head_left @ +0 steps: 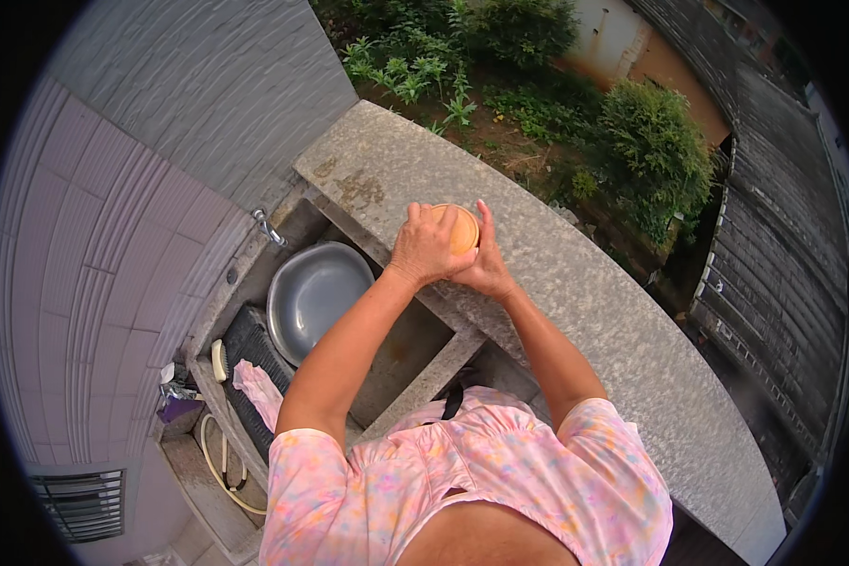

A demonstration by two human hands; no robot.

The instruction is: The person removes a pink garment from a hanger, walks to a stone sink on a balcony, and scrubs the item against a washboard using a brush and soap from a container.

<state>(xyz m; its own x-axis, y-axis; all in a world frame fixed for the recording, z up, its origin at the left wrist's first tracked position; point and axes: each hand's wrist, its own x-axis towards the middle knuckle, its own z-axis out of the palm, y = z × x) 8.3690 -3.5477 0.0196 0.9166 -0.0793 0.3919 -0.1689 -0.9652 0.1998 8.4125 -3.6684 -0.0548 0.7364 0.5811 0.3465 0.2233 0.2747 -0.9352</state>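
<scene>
A round orange lid or shallow container (463,232) is held between both hands above the inner edge of the stone ledge (573,262). My left hand (426,244) lies over its top and left side, fingers curled on the surface. Around its right and lower side is my right hand (492,262), with the index finger raised. Whether the orange thing is a lid on a jar cannot be told, since the hands hide its underside. Below and left of the hands, a grey metal basin (318,293) rests in the stone sink (407,354).
A chrome tap (269,228) juts from the sink's left wall. A scrub brush (219,359) and a pink cloth (258,389) lie on the dark ribbed washboard (244,339). A pale hose (212,460) is coiled in the lower trough. Plants (658,156) grow beyond the ledge.
</scene>
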